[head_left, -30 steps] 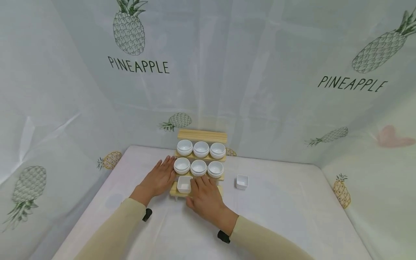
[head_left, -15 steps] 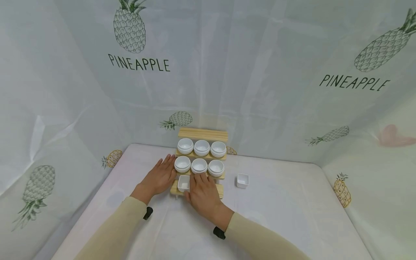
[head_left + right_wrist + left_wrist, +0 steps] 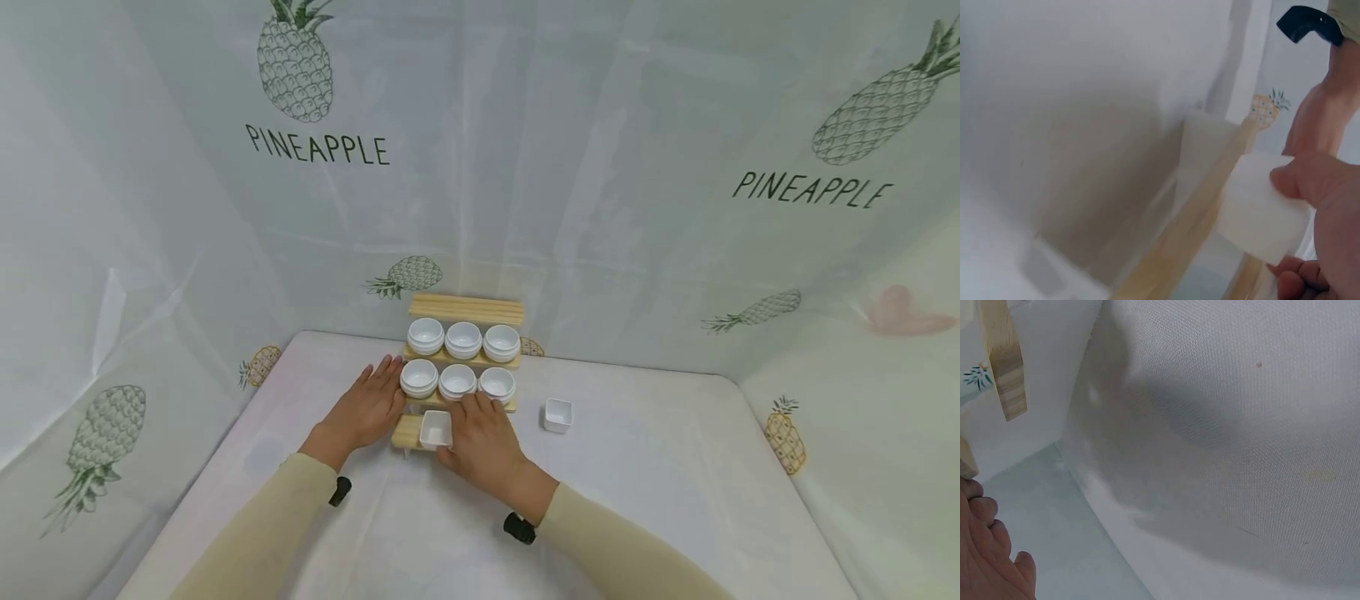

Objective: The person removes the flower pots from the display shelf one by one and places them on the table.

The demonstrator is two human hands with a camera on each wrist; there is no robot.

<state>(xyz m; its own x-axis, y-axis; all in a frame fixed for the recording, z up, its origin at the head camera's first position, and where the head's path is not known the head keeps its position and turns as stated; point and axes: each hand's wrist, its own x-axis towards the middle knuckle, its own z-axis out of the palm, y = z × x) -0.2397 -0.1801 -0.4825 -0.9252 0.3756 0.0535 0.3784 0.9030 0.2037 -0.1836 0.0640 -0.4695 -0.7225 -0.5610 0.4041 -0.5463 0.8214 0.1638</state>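
In the head view my right hand [image 3: 483, 442] pinches a small white square cup [image 3: 436, 429] on the lowest step of the tiered wooden stand [image 3: 406, 432]. From the right wrist view, the thumb lies against the cup's [image 3: 1263, 209] near side, with the fingers partly hidden beyond it. My left hand [image 3: 369, 406] rests straight-fingered along the stand's left side; its fingertips [image 3: 985, 509] come right up to a wooden board's end in the left wrist view. Small white round bowls stand three to a row on the middle step [image 3: 457, 382] and the one above [image 3: 463, 339].
A second white square cup [image 3: 557, 415] stands on the white-covered table [image 3: 645, 467], right of the stand. The top wooden board [image 3: 467, 309] lies close to the pineapple-print curtain [image 3: 600, 250] behind. More curtain hangs along both sides.
The right hand and the square cup have shifted a little to the right along the lowest step, baring wood at its left end. My left hand stays in place.
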